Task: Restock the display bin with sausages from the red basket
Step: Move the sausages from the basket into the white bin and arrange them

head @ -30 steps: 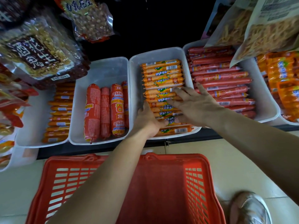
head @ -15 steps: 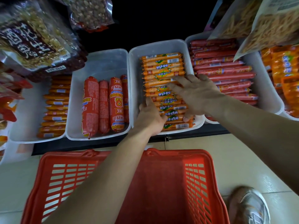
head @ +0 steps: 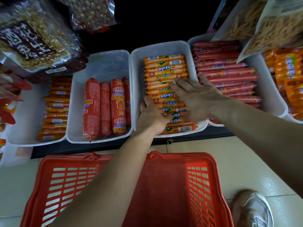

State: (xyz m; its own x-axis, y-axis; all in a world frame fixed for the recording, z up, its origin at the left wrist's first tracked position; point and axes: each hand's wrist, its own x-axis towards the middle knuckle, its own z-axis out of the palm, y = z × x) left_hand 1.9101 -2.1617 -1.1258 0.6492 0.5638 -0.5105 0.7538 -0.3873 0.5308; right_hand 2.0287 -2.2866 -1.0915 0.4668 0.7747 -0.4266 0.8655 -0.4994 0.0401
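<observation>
A white display bin (head: 162,47) on the shelf holds a stack of orange corn sausages (head: 164,73) lying crosswise. My right hand (head: 198,99) lies flat on the stack's right side, fingers spread and straight, pressing the sausages. My left hand (head: 151,117) rests on the stack's near left corner, its fingers hidden behind the knuckles. The red basket (head: 167,190) stands on the floor below the shelf; both forearms cross over it, and no sausages show in the visible part of its floor.
Left of the bin stand a white bin with thick red sausages (head: 105,107) and one with thin orange sausages (head: 55,110). To the right is a bin of red sausages (head: 226,76). Snack bags (head: 36,41) hang overhead. My shoe (head: 252,208) is beside the basket.
My right hand has slid a little toward the back of the bin over the stack. The left hand has stayed at the near left corner. The view has shifted slightly.
</observation>
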